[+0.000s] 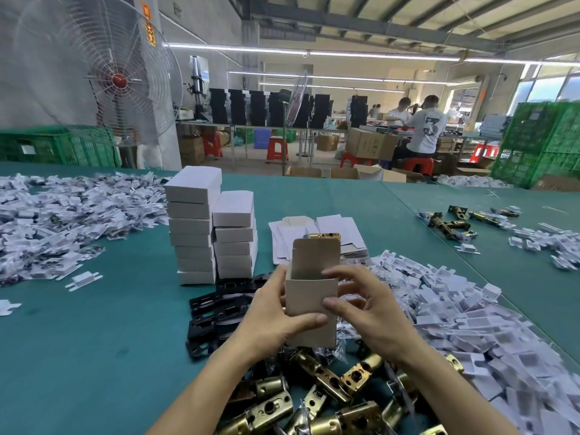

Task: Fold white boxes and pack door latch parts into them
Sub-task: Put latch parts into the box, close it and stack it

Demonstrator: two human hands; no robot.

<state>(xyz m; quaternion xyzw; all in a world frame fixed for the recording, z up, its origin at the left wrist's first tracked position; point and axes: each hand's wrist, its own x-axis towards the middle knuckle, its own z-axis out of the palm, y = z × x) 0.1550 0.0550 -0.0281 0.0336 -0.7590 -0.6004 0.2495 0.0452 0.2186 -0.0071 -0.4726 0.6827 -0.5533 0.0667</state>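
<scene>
- While both hands are wrapped round that half-folded white box [310, 296], left hand [276, 312] thumb across the front, right hand [367, 309] pinching its 3 o'clock edge, what's the risk?
- Top flap's open and a brass latch part [323, 236] seems to poke out at 12 o'clock. If it sits too high, I'd guess the flap won't tuck, or the thin card creases. Box hangs above the latch pile [314, 387] at 6 o'clock; slack grip and it drops in. Finished box stacks [213, 233] at 10 o'clock look bumpable too

Most of latch [324, 235] hidden inside box [310, 296]
</scene>
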